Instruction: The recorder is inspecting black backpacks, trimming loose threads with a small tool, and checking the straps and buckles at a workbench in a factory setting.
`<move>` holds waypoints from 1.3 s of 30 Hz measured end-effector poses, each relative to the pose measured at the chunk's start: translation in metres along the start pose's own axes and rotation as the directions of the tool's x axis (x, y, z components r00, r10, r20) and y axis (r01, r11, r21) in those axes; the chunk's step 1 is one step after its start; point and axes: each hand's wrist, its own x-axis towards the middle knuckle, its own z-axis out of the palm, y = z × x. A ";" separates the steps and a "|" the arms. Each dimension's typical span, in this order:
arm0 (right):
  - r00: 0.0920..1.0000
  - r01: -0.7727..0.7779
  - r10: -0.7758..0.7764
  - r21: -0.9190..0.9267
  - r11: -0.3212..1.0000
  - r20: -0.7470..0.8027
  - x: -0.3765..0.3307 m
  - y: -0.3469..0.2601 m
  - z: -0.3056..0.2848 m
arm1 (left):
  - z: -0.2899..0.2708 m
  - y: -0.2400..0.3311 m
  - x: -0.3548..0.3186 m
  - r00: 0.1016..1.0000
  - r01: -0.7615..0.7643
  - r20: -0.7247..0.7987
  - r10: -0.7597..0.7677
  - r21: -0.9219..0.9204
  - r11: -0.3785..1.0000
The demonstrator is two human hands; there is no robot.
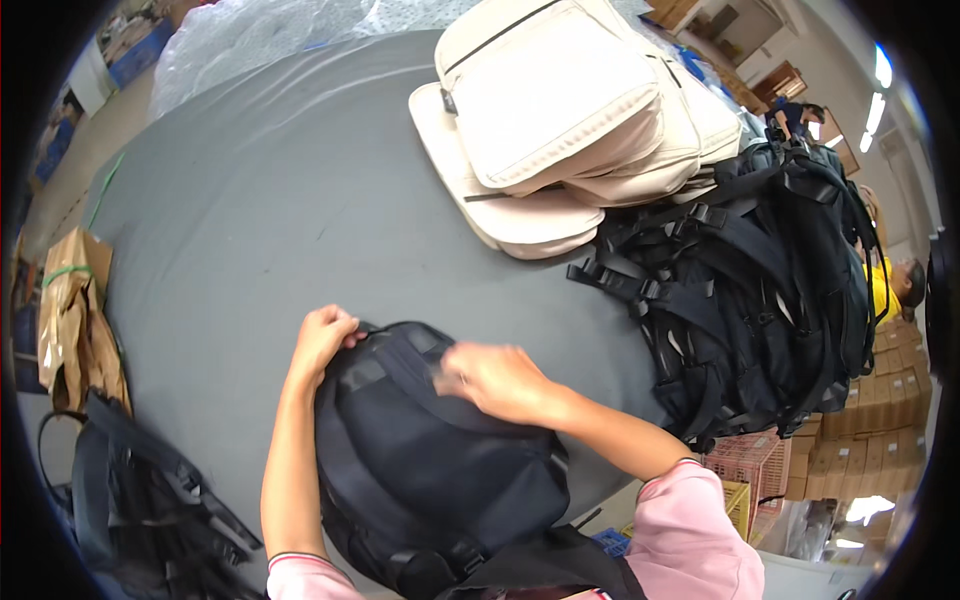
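Dark backpack [440, 460] on grey table [270, 230], at the near edge, just in front of the body. Left hand [322, 340] at the pack's top corner, fingers [338, 322] curled and clenched on the fabric there. Right hand [497, 380] over the upper middle of the pack, blurred, fingers bent down onto a strap or panel; cannot tell if really grasping or only pressing.

Probably soft and padded, giving under the fingers, not slippery, not fragile. Seems rather light and not much filled, judged from the flat shape. Best holds, by judgement: the top handle zone between both hands, or the shoulder straps below the right fingers. Loose straps likely to catch.

Beyond the fingertips, wide bare table surface, good room for sliding or turning. To the right of the right hand, a pile of black backpacks [760, 290], near but apart. Further beyond, beige bags [560, 110] stacked, well apart. Left of the left hand, table edge near, with brown paper [75, 320] and another dark bag [140, 500] beside it. Near edge directly under the pack's lower part, so little room toward the body.
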 end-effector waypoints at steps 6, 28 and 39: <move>0.966 0.076 -0.061 0.051 0.996 -0.251 0.101 0.026 0.022 | 0.001 0.010 0.003 0.997 0.063 0.065 -0.040 -0.394 0.917; 0.957 0.102 -0.055 0.155 0.983 -0.286 0.122 0.035 0.075 | -0.002 -0.010 0.000 0.998 0.055 -0.010 -0.067 -0.460 0.886; 0.974 0.086 -0.045 0.178 0.980 -0.222 0.118 0.026 0.059 | -0.005 -0.012 0.001 0.998 0.052 -0.003 -0.061 -0.475 0.878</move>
